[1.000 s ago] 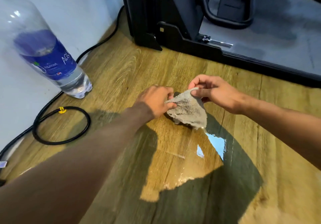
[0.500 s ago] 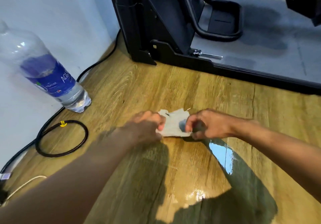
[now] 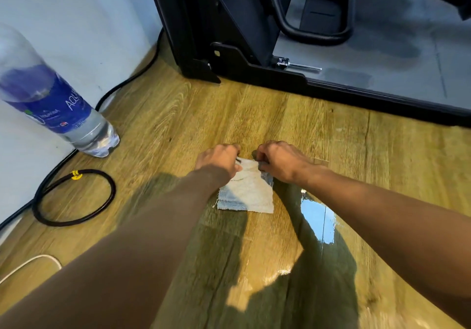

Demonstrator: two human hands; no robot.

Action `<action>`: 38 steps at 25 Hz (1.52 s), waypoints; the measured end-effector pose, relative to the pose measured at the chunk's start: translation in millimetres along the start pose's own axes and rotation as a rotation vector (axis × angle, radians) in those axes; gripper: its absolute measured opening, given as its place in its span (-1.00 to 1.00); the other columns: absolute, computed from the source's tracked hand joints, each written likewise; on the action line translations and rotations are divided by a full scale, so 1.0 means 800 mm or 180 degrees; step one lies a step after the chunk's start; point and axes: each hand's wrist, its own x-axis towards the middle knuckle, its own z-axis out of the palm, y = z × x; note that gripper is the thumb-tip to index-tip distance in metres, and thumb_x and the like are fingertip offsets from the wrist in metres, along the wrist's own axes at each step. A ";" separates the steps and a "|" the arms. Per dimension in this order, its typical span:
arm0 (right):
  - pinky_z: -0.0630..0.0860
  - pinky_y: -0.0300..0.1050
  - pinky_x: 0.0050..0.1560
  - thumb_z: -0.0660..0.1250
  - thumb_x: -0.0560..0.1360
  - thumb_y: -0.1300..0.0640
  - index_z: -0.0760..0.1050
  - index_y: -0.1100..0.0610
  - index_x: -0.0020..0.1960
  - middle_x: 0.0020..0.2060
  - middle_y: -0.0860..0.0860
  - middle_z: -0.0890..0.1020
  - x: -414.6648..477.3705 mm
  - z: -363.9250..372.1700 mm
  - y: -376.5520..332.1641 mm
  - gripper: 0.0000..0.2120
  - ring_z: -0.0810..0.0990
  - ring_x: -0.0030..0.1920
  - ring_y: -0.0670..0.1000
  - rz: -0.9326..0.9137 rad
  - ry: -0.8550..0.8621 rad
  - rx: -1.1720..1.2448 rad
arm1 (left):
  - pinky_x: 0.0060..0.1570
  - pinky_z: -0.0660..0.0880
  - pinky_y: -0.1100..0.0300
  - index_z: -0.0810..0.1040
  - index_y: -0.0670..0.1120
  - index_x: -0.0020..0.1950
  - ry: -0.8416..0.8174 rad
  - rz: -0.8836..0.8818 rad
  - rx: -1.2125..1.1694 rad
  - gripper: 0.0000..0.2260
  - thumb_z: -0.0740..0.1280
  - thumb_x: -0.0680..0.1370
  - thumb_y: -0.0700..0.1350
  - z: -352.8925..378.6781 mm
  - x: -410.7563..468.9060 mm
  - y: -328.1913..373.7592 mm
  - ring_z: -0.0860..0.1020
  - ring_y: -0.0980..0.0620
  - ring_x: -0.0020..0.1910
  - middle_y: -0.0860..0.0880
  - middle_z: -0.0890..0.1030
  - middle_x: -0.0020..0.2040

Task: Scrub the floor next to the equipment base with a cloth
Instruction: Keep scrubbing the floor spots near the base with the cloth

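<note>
A small pale cloth point(image 3: 248, 193) lies flat on the wooden floor point(image 3: 293, 124), its clean side up. My left hand point(image 3: 219, 160) pinches its far left corner. My right hand point(image 3: 279, 161) pinches its far right corner. Both hands have curled fingers at the cloth's far edge. The black equipment base point(image 3: 254, 71) runs across the floor beyond my hands, a short stretch of bare wood away from the cloth.
A plastic water bottle point(image 3: 53, 104) with a blue label stands at the left by the white wall. A black cable loop point(image 3: 74, 196) lies on the floor below it. A wet glossy patch point(image 3: 316, 216) shines right of the cloth. A grey mat point(image 3: 397, 55) lies behind the base.
The cloth was held up off the floor with its dirty side showing; both hands have since lowered it and spread it flat on the floor.
</note>
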 end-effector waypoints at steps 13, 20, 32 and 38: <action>0.37 -0.38 -0.33 0.51 0.36 0.16 0.45 -0.01 -0.18 -0.29 -0.10 0.53 -0.022 -0.027 0.002 -0.77 0.50 -0.29 -0.19 0.0209 -0.0197 0.1189 | -0.05 0.50 0.17 0.62 -0.02 -0.16 -0.0299 -0.0126 -0.2119 -0.81 0.57 0.33 -0.18 -0.024 -0.006 -0.023 0.55 0.15 -0.21 0.09 0.61 -0.28; 0.52 -0.06 -0.18 0.52 0.33 0.18 0.49 0.11 0.01 -0.09 0.13 0.61 -0.046 -0.082 -0.013 -0.69 0.59 -0.17 0.01 0.0192 -0.0613 0.2351 | -0.07 0.41 0.14 0.63 -0.04 -0.13 -0.0368 0.0197 -0.2420 -0.98 0.45 0.47 -0.14 -0.081 -0.035 -0.025 0.51 0.13 -0.19 0.23 0.58 -0.38; 0.37 -0.33 -0.43 0.39 0.35 0.24 0.61 0.21 -0.05 -0.30 0.00 0.60 -0.093 -0.220 -0.030 -0.83 0.43 -0.40 -0.14 -0.0783 -0.1530 0.3970 | -0.50 0.44 0.33 0.62 -0.09 -0.09 -0.1592 0.1096 -0.3316 -0.88 0.46 0.41 -0.12 -0.230 -0.075 0.003 0.54 0.15 -0.41 0.01 0.60 -0.33; 0.34 -0.25 -0.41 0.45 0.39 0.27 0.61 0.16 -0.12 -0.38 -0.02 0.57 -0.031 -0.196 -0.011 -0.91 0.44 -0.40 -0.12 0.0024 0.0623 0.2915 | -0.36 0.48 0.19 0.64 -0.08 -0.19 0.0533 0.0587 -0.2481 -0.95 0.47 0.45 -0.16 -0.209 -0.012 0.020 0.52 0.10 -0.34 -0.01 0.59 -0.32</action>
